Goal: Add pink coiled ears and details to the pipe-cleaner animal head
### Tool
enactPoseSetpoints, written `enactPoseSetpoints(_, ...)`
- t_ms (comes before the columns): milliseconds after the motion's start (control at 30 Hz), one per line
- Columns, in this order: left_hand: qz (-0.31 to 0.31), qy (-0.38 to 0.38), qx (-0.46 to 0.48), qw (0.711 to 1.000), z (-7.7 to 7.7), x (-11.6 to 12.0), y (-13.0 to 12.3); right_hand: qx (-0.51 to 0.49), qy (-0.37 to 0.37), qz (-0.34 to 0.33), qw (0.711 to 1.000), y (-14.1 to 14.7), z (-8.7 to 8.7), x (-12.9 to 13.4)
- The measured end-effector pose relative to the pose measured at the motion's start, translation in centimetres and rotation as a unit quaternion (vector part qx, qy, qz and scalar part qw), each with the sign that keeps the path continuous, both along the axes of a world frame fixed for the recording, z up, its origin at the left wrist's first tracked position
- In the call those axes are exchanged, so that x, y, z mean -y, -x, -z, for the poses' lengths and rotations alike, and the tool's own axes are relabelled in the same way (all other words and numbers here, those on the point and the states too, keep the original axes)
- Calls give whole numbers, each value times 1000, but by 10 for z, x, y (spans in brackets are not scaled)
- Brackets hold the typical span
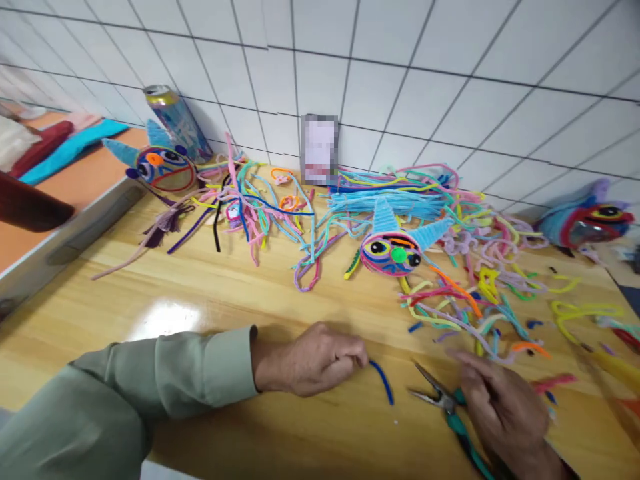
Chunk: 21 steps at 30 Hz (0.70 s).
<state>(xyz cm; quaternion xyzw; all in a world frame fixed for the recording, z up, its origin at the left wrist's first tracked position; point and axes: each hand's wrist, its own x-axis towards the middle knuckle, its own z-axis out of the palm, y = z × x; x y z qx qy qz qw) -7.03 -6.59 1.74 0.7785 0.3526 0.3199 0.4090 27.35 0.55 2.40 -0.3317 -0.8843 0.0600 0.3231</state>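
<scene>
My left hand [320,359] is closed above the middle of the table, its thumb and forefinger pinching one end of a short dark-blue pipe cleaner [384,383]. The other end points down toward the table edge. My right hand [503,407] is slightly blurred at the lower right, fingers curled, beside green-handled pliers [445,400] whose jaws stand apart. Whether its fingers touch the handles or hold something cannot be made out. Beyond the hands sits a cat-like face [395,253] with blue ears, big black eyes and a green nose.
Pipe cleaner scraps [465,307] litter the right side, with light-blue bundles [390,203] behind. Another eared face [165,170] and a can [177,123] stand back left; a colourful mask-like piece [585,220] lies far right. A small card [319,150] leans on the tiled wall.
</scene>
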Motion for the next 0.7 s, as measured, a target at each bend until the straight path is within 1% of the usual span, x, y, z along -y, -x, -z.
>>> enactPoseSetpoints(67, -17, 0, 2, 1000, -4, 1, 2, 4, 1, 32, 999, -1, 0, 2)
enactPoseSetpoints(100, -41, -3, 0, 999, -5, 2, 2, 1, 11, 68, 998, -2, -2, 3)
enactPoseSetpoints(133, -48, -3, -1, 999, -6, 1, 4, -1, 19, 110, 994, -1, -5, 3)
enactPoseSetpoints(200, -57, 6, -3, 998, -6, -1, 6, -1, 35, 208, 977, -1, -12, -1)
enactPoseSetpoints(233, -55, 8, -4, 998, -6, -2, 7, -8, 35, 242, 970, -2, -17, -4)
enactPoseSetpoints(300, -53, 22, -16, 998, -5, -5, 8, -27, 32, 272, 961, -6, -29, -8)
enactPoseSetpoints(333, -54, 25, -23, 998, -6, -6, 8, -30, 40, 271, 961, -10, -34, -8)
enactPoseSetpoints(400, -63, 20, -35, 997, -7, -7, 7, -11, 82, 241, 967, -20, -44, 0)
enactPoseSetpoints(467, -71, 1, -32, 997, -9, -5, 5, 29, 124, 182, 975, -31, -47, 20)
enactPoseSetpoints(500, -68, -10, -25, 997, -10, -3, 3, 53, 128, 150, 979, -37, -44, 32)
enactPoseSetpoints(533, -56, -22, -15, 998, -10, -2, 1, 81, 120, 123, 982, -42, -38, 44)
enactPoseSetpoints(600, -33, -42, -8, 999, -6, -1, -3, 145, 74, 83, 983, -52, -18, 63)
enactPoseSetpoints(667, -27, -41, -30, 998, 1, -5, -5, 185, 25, 78, 979, -59, 5, 70)
enactPoseSetpoints(700, -29, -43, -39, 998, 5, -7, -6, 189, 3, 80, 979, -61, 15, 71)
